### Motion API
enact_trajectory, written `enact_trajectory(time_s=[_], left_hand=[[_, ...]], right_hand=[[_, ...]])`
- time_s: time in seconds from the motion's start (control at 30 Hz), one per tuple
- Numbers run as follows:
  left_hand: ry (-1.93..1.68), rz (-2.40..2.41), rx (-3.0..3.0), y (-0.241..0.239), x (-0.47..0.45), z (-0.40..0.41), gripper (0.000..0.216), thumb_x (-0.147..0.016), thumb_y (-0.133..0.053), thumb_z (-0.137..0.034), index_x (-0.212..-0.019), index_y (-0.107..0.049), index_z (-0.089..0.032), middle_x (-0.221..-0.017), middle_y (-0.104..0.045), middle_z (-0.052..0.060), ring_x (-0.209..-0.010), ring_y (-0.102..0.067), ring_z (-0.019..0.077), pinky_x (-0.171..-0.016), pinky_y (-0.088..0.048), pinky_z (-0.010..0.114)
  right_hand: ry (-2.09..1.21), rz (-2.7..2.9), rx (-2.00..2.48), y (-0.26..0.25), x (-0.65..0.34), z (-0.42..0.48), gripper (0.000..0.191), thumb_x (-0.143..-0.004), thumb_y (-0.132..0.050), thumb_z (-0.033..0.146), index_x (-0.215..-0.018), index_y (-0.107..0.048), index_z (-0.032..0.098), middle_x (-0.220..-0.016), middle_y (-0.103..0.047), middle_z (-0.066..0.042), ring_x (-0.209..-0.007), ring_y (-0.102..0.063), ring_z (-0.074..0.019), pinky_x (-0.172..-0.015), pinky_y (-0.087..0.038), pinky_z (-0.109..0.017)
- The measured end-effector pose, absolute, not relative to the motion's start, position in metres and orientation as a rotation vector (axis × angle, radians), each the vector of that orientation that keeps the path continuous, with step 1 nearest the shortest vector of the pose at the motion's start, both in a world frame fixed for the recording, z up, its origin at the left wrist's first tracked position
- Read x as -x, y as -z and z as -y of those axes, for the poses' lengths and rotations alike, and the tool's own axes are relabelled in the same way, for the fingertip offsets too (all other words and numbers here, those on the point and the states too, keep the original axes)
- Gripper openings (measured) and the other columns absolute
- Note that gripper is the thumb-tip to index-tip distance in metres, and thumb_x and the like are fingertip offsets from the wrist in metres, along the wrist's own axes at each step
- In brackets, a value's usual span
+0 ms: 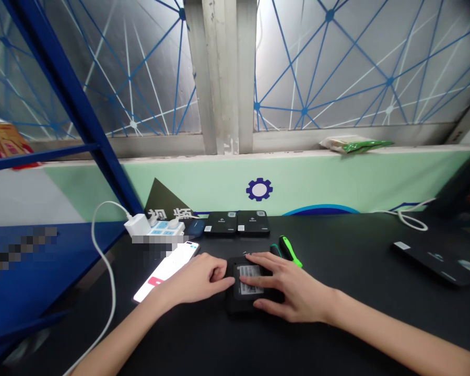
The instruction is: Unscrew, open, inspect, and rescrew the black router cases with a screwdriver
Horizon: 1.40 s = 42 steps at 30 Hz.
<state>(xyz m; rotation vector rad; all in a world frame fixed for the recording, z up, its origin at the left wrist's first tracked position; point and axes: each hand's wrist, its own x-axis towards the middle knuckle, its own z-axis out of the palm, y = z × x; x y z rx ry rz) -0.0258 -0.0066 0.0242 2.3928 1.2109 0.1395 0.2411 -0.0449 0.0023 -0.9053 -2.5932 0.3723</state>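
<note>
Left hand: the left hand rests on the worktop with its fingers curled in. The fingertips touch the left edge of the black box. I cannot tell if it grips the box or only leans on it.
Right hand: the right hand lies flat and open on top of the black box, fingers spread. Two fingertips sit on the white label. It grips nothing.
Black box: small and dark, lying flat on the worktop between the two hands, near the front.
Phone: a phone with a lit screen lies just left of the left hand.
Green tool: a green and black tool lies just behind the right hand.
At the back: two flat black boxes sit side by side near the wall.
Plug strip: a white plug strip is to their left, with a white cable hanging from it.
</note>
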Motion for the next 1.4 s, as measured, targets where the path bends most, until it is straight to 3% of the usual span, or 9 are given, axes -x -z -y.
enact_trajectory(time_s=[0.23, 0.47, 0.87, 1.4], left_hand=[[-0.094, -1.257, -2.389, -0.027, 0.026, 0.008, 0.046, -0.074, -0.073, -0.060, -0.085, -0.047, -0.024, -0.070, -0.057, -0.006, -0.070, -0.053, 0.0179, -0.058, -0.029, 0.026], [-0.069, -1.246, -2.346, -0.030, 0.025, 0.008, 0.087, -0.062, -0.079, -0.065, -0.132, -0.041, -0.029, -0.071, -0.054, -0.007, -0.076, -0.056, 0.0209, -0.063, -0.032, 0.027], [0.003, -1.249, -2.394, -0.037, 0.024, 0.014, 0.089, -0.067, -0.071, -0.074, -0.137, -0.048, -0.025, -0.076, -0.062, -0.002, -0.080, -0.059, 0.0245, -0.063, -0.035, 0.029], [-0.048, -1.244, -2.407, -0.034, 0.024, 0.016, 0.083, -0.071, -0.070, -0.068, -0.139, -0.045, -0.028, -0.073, -0.061, -0.004, -0.078, -0.059, 0.0227, -0.064, -0.036, 0.029]], right_hand=[[-0.354, 2.596, 0.879, -0.002, -0.241, 0.044, 0.049, -0.094, -0.056, 0.049, -0.141, -0.054, 0.032, -0.141, -0.049, -0.012, -0.121, -0.051, -0.0302, -0.104, -0.042, -0.050], [-0.352, 2.590, 0.852, 0.002, -0.241, 0.042, 0.047, -0.093, -0.058, 0.050, -0.137, -0.058, 0.033, -0.138, -0.050, -0.012, -0.118, -0.051, -0.0290, -0.102, -0.043, -0.048], [-0.300, 2.589, 0.851, 0.007, -0.240, 0.043, 0.049, -0.095, -0.056, 0.050, -0.141, -0.054, 0.034, -0.141, -0.049, -0.012, -0.118, -0.050, -0.0292, -0.102, -0.044, -0.048], [-0.242, 2.603, 0.923, 0.006, -0.236, 0.053, 0.046, -0.099, -0.049, 0.044, -0.141, -0.055, 0.027, -0.148, -0.046, -0.013, -0.133, -0.044, -0.0303, -0.111, -0.040, -0.047]])
